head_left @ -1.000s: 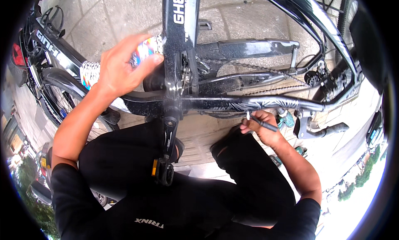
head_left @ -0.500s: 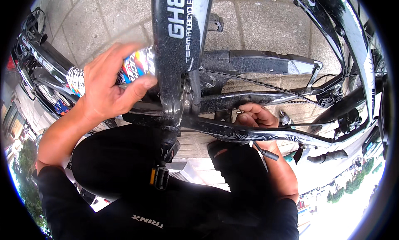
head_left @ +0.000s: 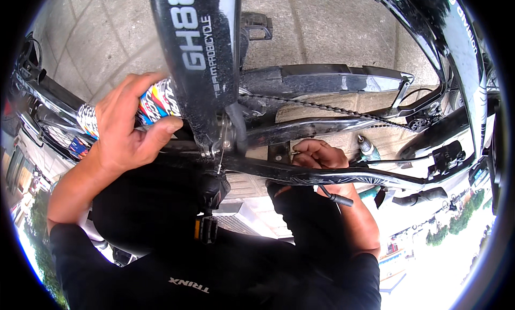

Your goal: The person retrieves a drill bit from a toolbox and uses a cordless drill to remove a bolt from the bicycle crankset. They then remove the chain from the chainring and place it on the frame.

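A black bicycle frame (head_left: pixel 198 57) fills the view, with its chain (head_left: pixel 322 108) running to the right. My left hand (head_left: pixel 126 130) is wrapped around a frame tube with a colourful pattern (head_left: pixel 155 103), left of the thick black tube. My right hand (head_left: pixel 319 159) sits behind the lower black stay (head_left: pixel 343 176), fingers closed on a thin tool (head_left: pixel 338 198). The tool's dark end sticks out below the wrist and its metal tip shows near the fingers. What the tip touches is hidden.
A black pedal (head_left: pixel 206 229) hangs over my dark trousers, and another pedal (head_left: pixel 256 25) shows at the top. A teal-handled tool (head_left: pixel 367 149) lies right of my right hand. The derailleur (head_left: pixel 424 119) is at right. Grey paving slabs (head_left: pixel 322 31) lie beneath.
My right hand has moved up and left, from in front of the lower stay to behind it, still holding the thin tool. The frame has grown larger in view. My left hand keeps its grip.
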The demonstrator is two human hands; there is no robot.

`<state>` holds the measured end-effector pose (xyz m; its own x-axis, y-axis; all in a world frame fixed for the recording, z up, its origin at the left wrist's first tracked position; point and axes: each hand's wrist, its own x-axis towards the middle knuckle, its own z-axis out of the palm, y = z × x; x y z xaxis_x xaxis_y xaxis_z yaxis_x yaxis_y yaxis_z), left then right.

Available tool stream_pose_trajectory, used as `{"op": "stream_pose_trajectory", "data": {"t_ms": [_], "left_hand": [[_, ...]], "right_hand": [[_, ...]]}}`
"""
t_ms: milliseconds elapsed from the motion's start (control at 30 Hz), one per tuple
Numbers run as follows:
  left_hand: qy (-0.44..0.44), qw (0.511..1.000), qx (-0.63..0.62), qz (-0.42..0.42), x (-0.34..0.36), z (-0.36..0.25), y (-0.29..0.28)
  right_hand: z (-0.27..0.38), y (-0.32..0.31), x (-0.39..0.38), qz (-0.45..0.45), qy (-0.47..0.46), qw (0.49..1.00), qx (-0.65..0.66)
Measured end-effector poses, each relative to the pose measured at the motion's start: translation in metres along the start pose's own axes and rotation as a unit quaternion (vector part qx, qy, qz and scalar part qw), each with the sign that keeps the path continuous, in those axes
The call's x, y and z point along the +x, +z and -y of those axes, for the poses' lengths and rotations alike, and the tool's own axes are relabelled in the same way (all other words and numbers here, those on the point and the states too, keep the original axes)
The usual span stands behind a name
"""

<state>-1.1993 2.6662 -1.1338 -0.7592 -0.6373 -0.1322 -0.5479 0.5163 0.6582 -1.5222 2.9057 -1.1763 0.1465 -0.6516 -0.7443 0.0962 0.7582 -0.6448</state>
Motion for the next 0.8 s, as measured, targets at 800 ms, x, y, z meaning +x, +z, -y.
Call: {"op": "stream_pose_trajectory", "data": {"t_ms": [800], "left_hand": [[-0.004, 1.0, -0.003, 0.006, 0.0, 0.002, -0.002]], "right_hand": [[0.008, -0.001, 0.003, 0.002, -0.065, 0.995, -0.075]]}}
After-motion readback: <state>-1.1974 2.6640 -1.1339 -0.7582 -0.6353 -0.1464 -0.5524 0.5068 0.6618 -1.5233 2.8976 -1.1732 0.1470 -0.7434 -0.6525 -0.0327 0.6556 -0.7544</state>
